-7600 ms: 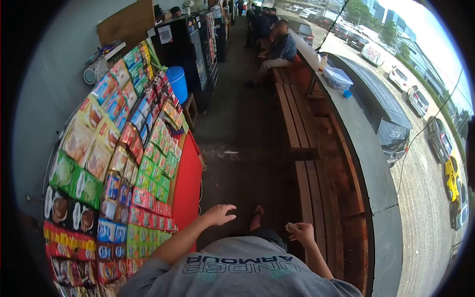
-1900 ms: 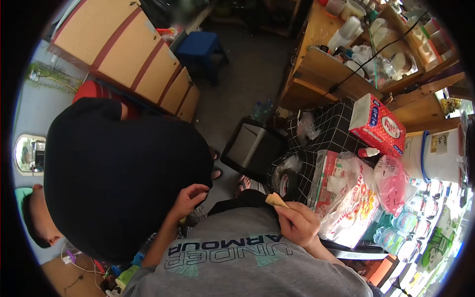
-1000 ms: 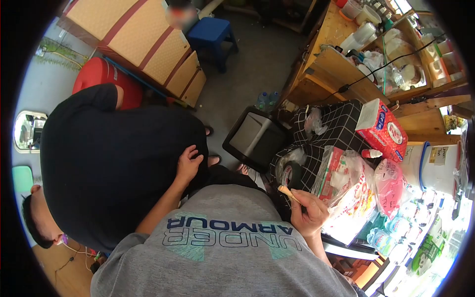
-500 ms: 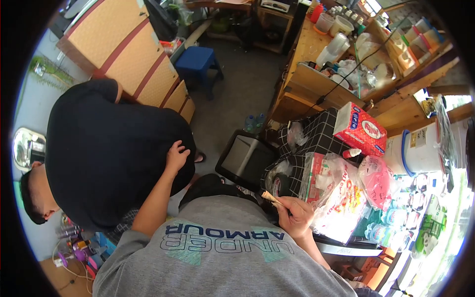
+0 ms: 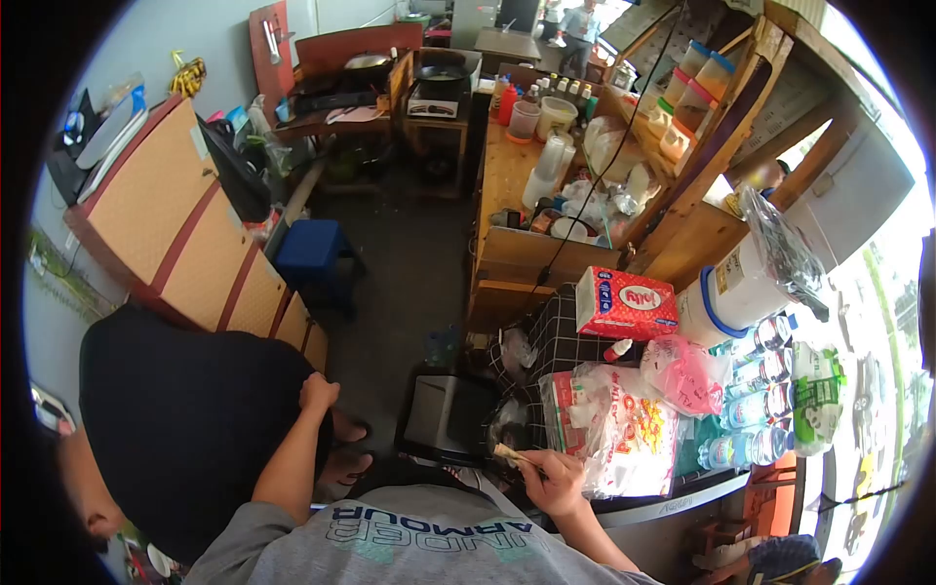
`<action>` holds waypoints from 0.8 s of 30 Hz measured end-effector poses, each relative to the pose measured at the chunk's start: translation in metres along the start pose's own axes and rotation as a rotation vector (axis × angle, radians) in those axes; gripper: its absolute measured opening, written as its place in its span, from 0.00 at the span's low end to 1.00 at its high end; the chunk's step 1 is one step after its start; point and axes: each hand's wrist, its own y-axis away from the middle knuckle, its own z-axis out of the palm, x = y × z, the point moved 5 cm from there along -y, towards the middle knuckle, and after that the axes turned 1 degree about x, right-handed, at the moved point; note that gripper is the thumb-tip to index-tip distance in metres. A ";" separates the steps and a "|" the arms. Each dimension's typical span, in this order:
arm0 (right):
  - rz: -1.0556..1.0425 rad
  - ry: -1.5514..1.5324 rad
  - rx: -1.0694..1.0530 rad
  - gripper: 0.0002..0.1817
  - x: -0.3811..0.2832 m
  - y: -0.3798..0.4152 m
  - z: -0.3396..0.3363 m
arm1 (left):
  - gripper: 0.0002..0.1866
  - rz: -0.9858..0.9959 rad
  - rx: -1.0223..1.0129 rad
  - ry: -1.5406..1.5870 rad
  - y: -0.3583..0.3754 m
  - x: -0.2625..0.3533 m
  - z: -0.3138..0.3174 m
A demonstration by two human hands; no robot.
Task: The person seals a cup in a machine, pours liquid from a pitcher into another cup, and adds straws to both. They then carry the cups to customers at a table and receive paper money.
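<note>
My left hand [image 5: 319, 392] is closed, its fingers curled against the side of a black shirt [image 5: 195, 419] on a person bent over beside me. Whether cloth is caught in those fingers is hidden. Held between the thumb and fingers of my right hand [image 5: 553, 481] is a small folded tan paper [image 5: 507, 452], its end sticking out to the left. Just past it stands a black bin [image 5: 444, 414] with a grey lid. To the right of this hand lies a clear plastic bag [image 5: 624, 424] with red print.
A red tissue pack [image 5: 627, 302] and a pink bag [image 5: 686, 375] lie on the checkered cloth [image 5: 556, 327]. Water bottles [image 5: 746, 448] line the right side. Ahead, a blue stool [image 5: 314, 251] stands by the drawer cabinet [image 5: 190, 253]; a wooden counter [image 5: 497, 185] is opposite.
The view has tilted up, bringing the stove area into sight. My left hand's fingers, spread on the black shirt before, are now curled. My right hand still holds the folded paper.
</note>
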 end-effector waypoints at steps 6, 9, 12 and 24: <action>0.074 0.127 0.058 0.08 0.009 0.008 -0.008 | 0.27 0.155 -0.112 -0.108 -0.021 0.010 0.053; 0.039 0.106 0.044 0.09 0.004 0.008 -0.011 | 0.25 0.457 -0.154 -0.171 -0.023 0.008 0.059; 0.016 0.123 -0.009 0.06 0.000 0.011 -0.011 | 0.23 0.698 -0.131 -0.165 -0.023 -0.016 0.048; 0.067 0.225 0.083 0.06 -0.002 -0.001 -0.003 | 0.17 0.273 -0.356 0.189 -0.061 -0.193 0.066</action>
